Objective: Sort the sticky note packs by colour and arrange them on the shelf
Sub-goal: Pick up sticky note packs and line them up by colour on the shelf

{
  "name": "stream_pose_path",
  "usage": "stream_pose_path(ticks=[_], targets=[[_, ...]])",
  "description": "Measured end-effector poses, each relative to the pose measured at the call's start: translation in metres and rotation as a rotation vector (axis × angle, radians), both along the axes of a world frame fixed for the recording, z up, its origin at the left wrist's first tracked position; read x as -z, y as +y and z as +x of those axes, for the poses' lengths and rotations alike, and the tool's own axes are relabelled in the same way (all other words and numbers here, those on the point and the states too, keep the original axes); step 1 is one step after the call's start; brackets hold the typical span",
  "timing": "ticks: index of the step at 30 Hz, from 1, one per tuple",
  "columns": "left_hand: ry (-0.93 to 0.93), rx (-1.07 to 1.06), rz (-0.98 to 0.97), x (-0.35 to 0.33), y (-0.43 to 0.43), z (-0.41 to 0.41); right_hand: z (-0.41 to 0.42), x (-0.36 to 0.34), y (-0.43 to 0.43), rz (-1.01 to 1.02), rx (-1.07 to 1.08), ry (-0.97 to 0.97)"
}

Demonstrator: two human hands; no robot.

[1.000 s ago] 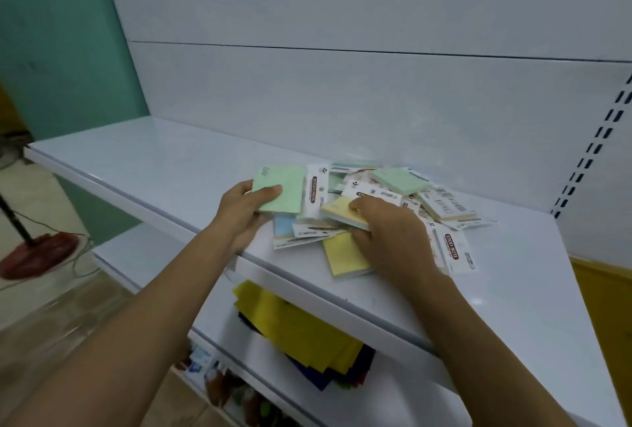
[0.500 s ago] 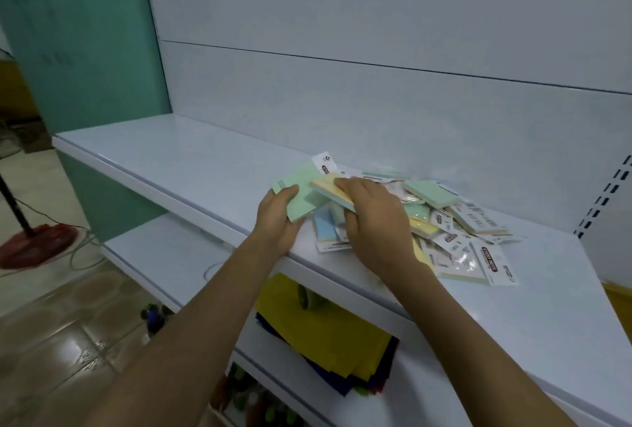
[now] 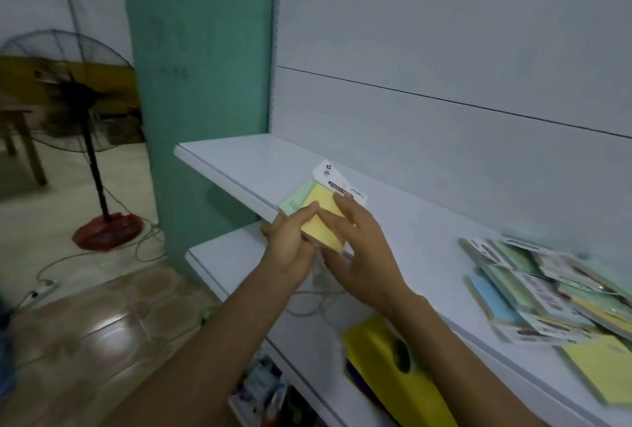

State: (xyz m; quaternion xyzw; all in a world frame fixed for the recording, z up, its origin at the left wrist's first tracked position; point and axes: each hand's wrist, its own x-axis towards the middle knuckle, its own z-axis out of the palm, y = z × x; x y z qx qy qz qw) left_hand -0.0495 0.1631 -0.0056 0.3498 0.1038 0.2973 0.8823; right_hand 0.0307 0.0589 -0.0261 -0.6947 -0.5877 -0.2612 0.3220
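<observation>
Left hand (image 3: 290, 245) and right hand (image 3: 362, 255) both grip a yellow pack (image 3: 323, 218) stacked on a green pack (image 3: 295, 199), over the shelf (image 3: 246, 166) front edge. Loose pile of packs (image 3: 547, 290) on shelf, 4 o'clock from hands, well apart.

A yellow sticky note pack (image 3: 323, 221) lies tilted on top of a green sticky note pack (image 3: 295, 199), whose pale edge shows along its upper left. A white printed header card (image 3: 337, 184) sticks up behind them. The stack is held above the front edge of the white shelf (image 3: 256, 163), the left hand (image 3: 290, 245) gripping from below-left and the right hand (image 3: 362, 255) pinching the yellow pack. The remaining packs (image 3: 547, 290), green, blue and yellow, lie in a loose overlapping pile farther right on the shelf, blurred.
</observation>
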Motion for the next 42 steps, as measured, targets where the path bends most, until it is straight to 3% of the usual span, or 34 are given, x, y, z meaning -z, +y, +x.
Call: stream_pose_path(ticks=[3, 5, 7, 9, 10, 12, 17, 21, 27, 30, 35, 42], targets=[[-0.017, -0.1, 0.042, -0.004, 0.054, -0.036, -0.029, -0.001, 0.06, 0.114, -0.19, 0.222], [-0.014, -0.196, 0.05, -0.008, 0.088, -0.057, -0.053, -0.005, 0.098, 0.232, -0.192, 0.423], [-0.018, -0.268, 0.089, -0.013, 0.117, -0.077, -0.076, -0.014, 0.131, 0.309, -0.167, 0.827], [-0.012, -0.301, 0.183, -0.018, 0.138, -0.093, -0.089, -0.022, 0.16, 0.228, -0.331, 1.293], [0.008, -0.314, 0.246, -0.019, 0.145, -0.099, -0.091, -0.024, 0.172, 0.168, -0.464, 1.456], [0.06, -0.364, 0.349, -0.021, 0.156, -0.106, -0.093, -0.027, 0.193, 0.102, -0.632, 1.589], [0.117, -0.424, 0.449, -0.034, 0.194, -0.104, -0.07, -0.045, 0.233, 0.035, -0.612, 1.479], [0.3, -0.5, 0.75, -0.047, 0.235, -0.068, -0.019, -0.07, 0.25, 0.018, -0.516, 1.329], [0.408, -0.202, 0.871, -0.047, 0.273, 0.028, 0.084, -0.077, 0.257, 0.009, -0.215, 1.055], [0.443, -0.149, 0.944, -0.047, 0.286, 0.078, 0.137, -0.075, 0.25, 0.098, -0.101, 1.107], [0.447, -0.12, 0.981, -0.029, 0.302, 0.164, 0.214, -0.056, 0.235, 0.403, 0.013, 1.43], [0.567, -0.223, 1.399, -0.004, 0.31, 0.243, 0.243, -0.025, 0.211, 0.343, 0.192, 1.283]])
